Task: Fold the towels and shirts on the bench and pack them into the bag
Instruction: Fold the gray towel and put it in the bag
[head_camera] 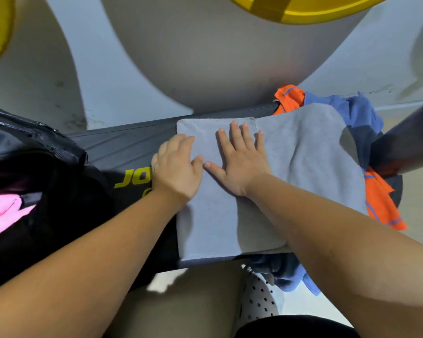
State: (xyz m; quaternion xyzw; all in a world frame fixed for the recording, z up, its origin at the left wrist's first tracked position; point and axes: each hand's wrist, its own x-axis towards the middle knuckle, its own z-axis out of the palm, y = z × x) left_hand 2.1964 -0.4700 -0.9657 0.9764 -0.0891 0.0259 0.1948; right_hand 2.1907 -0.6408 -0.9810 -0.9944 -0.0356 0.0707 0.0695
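Right now both hands press flat on the grey towel (303, 154), holding nothing: the left hand (176, 167) at its folded left edge, the right hand (239, 162) spread just beside it. The towel lies partly folded on the black tabletop (122, 147), draped over an orange shirt (381, 203) and a blue garment (357, 111), with the bag (59, 191) to the left. It looks soft, light and limp, likely to crease easily; pinching the corners seems best.

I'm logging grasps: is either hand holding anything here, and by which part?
Nothing is gripped: the left hand and right hand lie flat, fingers straight, on the folded left part of the grey towel.
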